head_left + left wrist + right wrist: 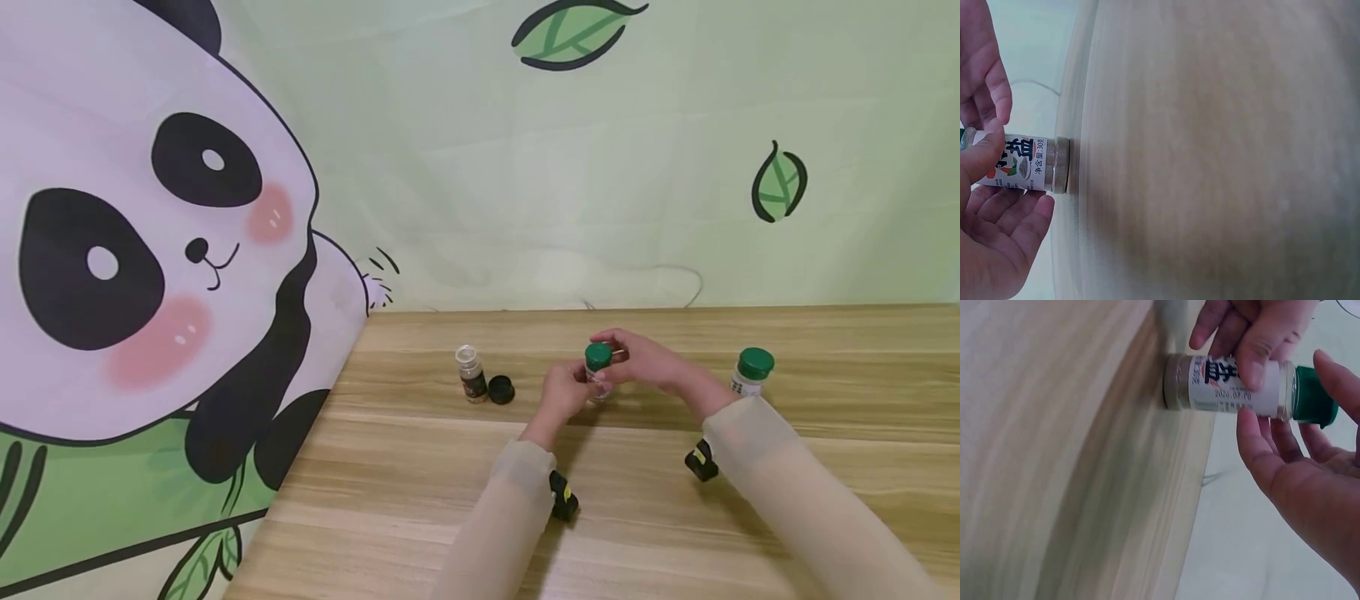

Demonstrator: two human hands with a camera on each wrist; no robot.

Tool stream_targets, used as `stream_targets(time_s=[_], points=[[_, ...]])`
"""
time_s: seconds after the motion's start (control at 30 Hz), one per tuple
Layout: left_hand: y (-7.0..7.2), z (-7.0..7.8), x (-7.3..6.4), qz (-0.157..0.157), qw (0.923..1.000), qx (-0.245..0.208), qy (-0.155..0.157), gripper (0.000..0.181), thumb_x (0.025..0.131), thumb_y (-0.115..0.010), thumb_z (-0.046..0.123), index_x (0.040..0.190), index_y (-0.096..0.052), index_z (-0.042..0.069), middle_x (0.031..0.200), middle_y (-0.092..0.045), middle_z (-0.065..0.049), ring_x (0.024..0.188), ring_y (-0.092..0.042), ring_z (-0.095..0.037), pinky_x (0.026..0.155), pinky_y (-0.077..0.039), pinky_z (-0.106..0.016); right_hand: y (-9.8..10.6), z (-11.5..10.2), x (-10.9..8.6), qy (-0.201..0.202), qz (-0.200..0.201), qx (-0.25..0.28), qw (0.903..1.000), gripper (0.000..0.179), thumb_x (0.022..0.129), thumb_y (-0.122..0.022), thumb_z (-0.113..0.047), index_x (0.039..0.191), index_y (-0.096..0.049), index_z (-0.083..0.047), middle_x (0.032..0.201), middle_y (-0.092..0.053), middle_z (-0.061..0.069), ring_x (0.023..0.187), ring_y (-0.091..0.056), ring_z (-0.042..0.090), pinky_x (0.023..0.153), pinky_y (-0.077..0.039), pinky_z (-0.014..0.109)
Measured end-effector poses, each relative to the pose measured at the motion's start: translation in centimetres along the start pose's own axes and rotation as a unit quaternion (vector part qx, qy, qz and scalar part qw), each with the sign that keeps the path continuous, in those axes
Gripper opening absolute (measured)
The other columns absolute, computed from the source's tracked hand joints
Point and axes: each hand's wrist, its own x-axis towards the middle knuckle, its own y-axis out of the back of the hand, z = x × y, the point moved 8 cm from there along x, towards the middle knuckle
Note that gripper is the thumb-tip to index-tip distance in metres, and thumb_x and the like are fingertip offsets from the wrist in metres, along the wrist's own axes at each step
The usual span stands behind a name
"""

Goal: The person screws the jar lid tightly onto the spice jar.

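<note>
A long, plain, pale beige cloth left sleeve (491,529) matched the right sleeve (810,496); two small, blocky black wrist devices (564,497) each bore a yellow marking.

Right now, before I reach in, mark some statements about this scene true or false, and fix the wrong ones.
1. The left hand holds the middle bottle. True.
2. The middle bottle is uncapped. False: its green cap is on.
3. The black cap lies on the table beside the left bottle. True.
4. The left bottle lies on its side. False: it stands upright.
5. The right hand holds the black cap. False: its fingers are at the middle bottle.
6. A sleeve partly hides the right bottle in the head view. True.
</note>
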Motion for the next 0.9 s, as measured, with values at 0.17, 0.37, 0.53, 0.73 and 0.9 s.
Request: stream_targets(time_s=[0.17, 0.37, 0.53, 0.73, 0.9], points=[[-0.17, -0.3, 0.03, -0.001, 1.0, -0.001, 0.004, 0.026, 0.089, -0.079, 0.009, 0.113, -0.076, 0.001, 0.113, -0.078, -0.015, 0.091, -0.068, -0.008, 0.075, -0.05, -0.014, 0.16, 0.03, 0.02, -0.013, -0.029, -0.002, 0.9995, 0.068, 0.096, -0.063, -0.007, 0.153, -0.029, 0.011, 0.147, -0.043, 0.037, 0.131, -0.05, 0.045, 0.098, -0.053, 0.036], [-0.19, -0.36, -0.03, -0.001, 0.9999, -0.012, 0.009, 0.027, 0.088, -0.08, 0.01, 0.114, -0.076, 0.002, 0.115, -0.078, -0.014, 0.096, -0.069, -0.01, 0.079, -0.051, -0.016, 0.24, -0.29, -0.14, -0.015, -0.029, -0.013, 0.9994, 0.06, 0.099, -0.06, -0.007, 0.15, -0.035, 0.011, 0.143, -0.047, 0.035, 0.128, -0.053, 0.042, 0.096, -0.054, 0.034], [-0.15, -0.3, -0.06, 0.002, 0.9999, -0.013, 0.009, 0.027, 0.088, -0.08, 0.011, 0.113, -0.077, 0.002, 0.113, -0.079, -0.013, 0.094, -0.068, -0.009, 0.077, -0.05, -0.015, 0.14, -0.24, -0.09, -0.016, -0.024, -0.005, 0.9996, 0.054, 0.1, -0.059, -0.006, 0.147, -0.039, 0.011, 0.142, -0.049, 0.034, 0.13, -0.053, 0.042, 0.1, -0.054, 0.038], [-0.21, -0.35, -0.03, 0.0, 0.9999, -0.013, 0.008, 0.026, 0.088, -0.08, 0.011, 0.113, -0.077, 0.002, 0.114, -0.078, -0.013, 0.095, -0.069, -0.008, 0.078, -0.051, -0.015, 0.06, -0.13, -0.08, -0.013, -0.005, 0.002, 0.9999, 0.051, 0.1, -0.06, -0.007, 0.143, -0.043, 0.012, 0.139, -0.053, 0.034, 0.129, -0.056, 0.042, 0.099, -0.055, 0.038], [-0.17, -0.28, -0.07, 0.001, 1.0, -0.006, 0.002, 0.026, 0.088, -0.08, 0.01, 0.112, -0.077, 0.001, 0.112, -0.079, -0.014, 0.089, -0.066, -0.007, 0.075, -0.049, -0.013, 0.08, 0.0, -0.12, -0.012, 0.021, -0.008, 0.9997, 0.05, 0.1, -0.063, -0.01, 0.141, -0.045, 0.011, 0.138, -0.055, 0.033, 0.13, -0.056, 0.045, 0.098, -0.056, 0.038]])
